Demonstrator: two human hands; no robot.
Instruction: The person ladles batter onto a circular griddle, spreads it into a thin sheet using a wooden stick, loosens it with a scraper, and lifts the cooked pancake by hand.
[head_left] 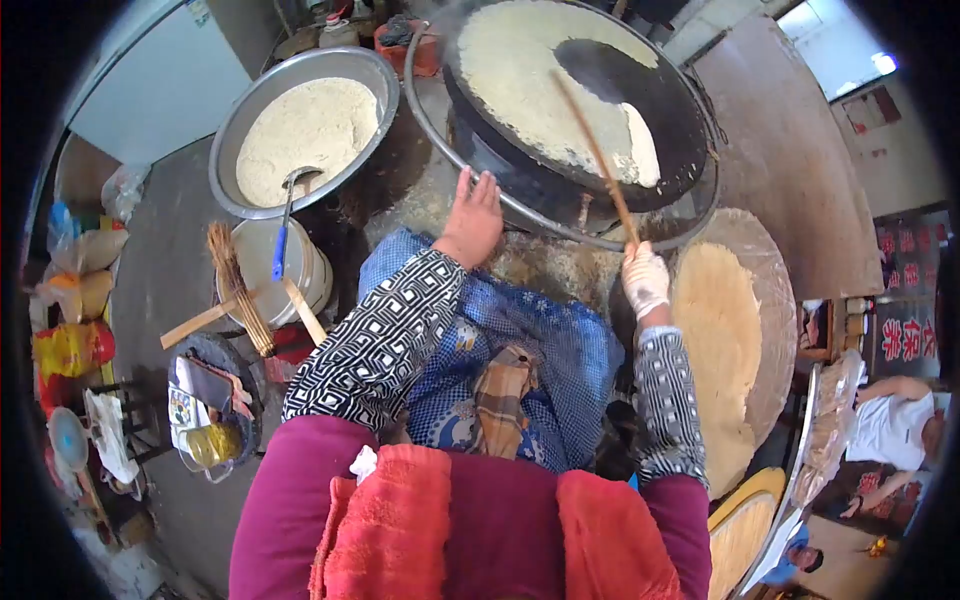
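My right hand [646, 278] is closed around the end of a long wooden stick [590, 130], which reaches over a large round black griddle [672, 130]. A thin pale layer of batter [510, 65] covers much of the griddle, with a bare dark patch towards the right and a thicker streak of batter beside it. My left hand [472, 222] has its fingers stretched out, with the fingertips at the metal ring [440, 140] around the griddle; it holds nothing. Below my right hand's side lies a broad flat pancake [715, 340] on a round board.
A metal basin [222, 165] of batter stands at the left, with a blue-handled ladle [280, 250] in it. Below are a white bucket [315, 270], a straw brush [235, 285] and a wooden spreader [215, 318]. Two people are visible at the lower right, one in a white shirt [890, 425].
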